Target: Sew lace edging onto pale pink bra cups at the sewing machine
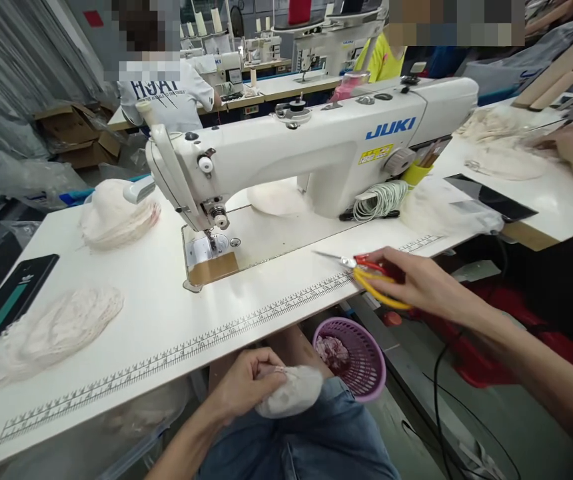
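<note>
Fabric piece [296, 395]: held over the lap [291, 450], probably super light and floppy, best pinched by its edge
Grip: narrow pinch on the fabric piece by the left hand [244, 385]; scissors [358, 269] held by the right hand [424, 280]
Scissors: stiff, pointy, handles only tbh
In the way: bench [156, 307] edge, below the sewing machine [266, 147]
Around: fabric stack [71, 320], purple basket [374, 365]

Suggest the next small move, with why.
Likely bring the scissors in toward the white fabric: the right hand has them by the handles over the table edge, while the left hand pinches the fabric, apart from the blades.
</note>
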`<action>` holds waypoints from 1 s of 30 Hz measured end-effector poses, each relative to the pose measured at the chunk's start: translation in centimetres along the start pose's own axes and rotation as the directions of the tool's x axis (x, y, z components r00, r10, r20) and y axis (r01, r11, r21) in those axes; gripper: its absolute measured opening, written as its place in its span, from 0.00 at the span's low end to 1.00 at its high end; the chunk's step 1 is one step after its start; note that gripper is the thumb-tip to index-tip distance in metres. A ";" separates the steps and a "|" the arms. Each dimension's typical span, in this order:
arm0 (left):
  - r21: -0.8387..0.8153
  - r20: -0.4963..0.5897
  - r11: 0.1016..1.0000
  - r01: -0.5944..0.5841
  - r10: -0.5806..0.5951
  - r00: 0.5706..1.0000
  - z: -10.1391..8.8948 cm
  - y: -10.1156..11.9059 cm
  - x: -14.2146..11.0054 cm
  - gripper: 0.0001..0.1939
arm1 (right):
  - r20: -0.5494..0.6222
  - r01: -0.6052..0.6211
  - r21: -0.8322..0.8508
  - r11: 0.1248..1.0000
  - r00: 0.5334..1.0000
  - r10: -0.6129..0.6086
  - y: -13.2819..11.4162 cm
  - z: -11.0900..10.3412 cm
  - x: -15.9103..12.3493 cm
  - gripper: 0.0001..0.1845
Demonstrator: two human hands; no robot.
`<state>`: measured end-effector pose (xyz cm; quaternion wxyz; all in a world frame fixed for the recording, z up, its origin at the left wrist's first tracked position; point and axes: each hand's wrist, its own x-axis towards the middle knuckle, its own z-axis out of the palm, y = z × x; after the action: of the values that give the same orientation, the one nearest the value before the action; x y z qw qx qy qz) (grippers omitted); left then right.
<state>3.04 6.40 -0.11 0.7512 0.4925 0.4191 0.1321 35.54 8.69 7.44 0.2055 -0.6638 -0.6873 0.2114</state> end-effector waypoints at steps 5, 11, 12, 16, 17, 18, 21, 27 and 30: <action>0.005 -0.022 1.000 0.021 -0.021 1.000 -0.2 0.1 -0.3 0.20 | -0.096 0.102 -0.413 0.905 0.983 -0.155 2.2 -0.4 3.8 0.15; -0.081 -0.005 0.995 0.051 -0.052 0.999 -0.4 0.2 -0.5 0.20 | -0.139 0.151 -0.401 0.904 0.965 -0.223 -2.7 3.5 -0.4 0.14; -0.080 -0.006 0.996 0.048 -0.049 0.999 -0.3 0.2 -0.5 0.20 | -0.090 0.253 -0.300 0.920 0.952 -0.291 -4.2 4.7 -1.8 0.13; -0.048 0.002 0.999 0.011 -0.011 1.000 0.2 0.5 -1.0 0.18 | 0.331 0.394 0.117 0.912 0.850 -0.410 -8.8 9.8 -5.4 0.13; -0.046 0.008 0.999 -0.004 0.004 1.000 0.2 0.5 -1.2 0.18 | 0.372 0.325 0.145 0.935 0.857 -0.356 -9.2 10.7 -5.7 0.12; -0.051 0.011 0.999 -0.017 0.017 1.000 0.2 0.5 -1.5 0.18 | 0.397 0.248 0.169 0.954 0.869 -0.296 -9.3 11.4 -5.7 0.12; -0.080 0.013 0.996 -0.030 0.031 0.999 -0.4 -0.1 -2.4 0.18 | 0.463 0.042 0.306 0.951 0.866 -0.188 -8.7 12.2 -5.1 0.15; 0.013 0.055 0.998 -0.062 0.061 0.997 -1.1 -1.3 -3.1 0.16 | 0.607 -0.134 0.499 0.856 0.759 -0.234 -7.9 12.2 -4.8 0.15; 0.018 0.070 0.998 -0.058 0.057 0.996 -0.7 -1.1 -3.1 0.15 | 0.623 -0.138 0.517 0.845 0.737 -0.262 -8.1 12.8 -4.9 0.15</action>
<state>0.31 4.41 0.37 0.7561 0.5161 0.3800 0.1323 21.84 3.32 1.42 0.1257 -0.4336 -0.6504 0.6108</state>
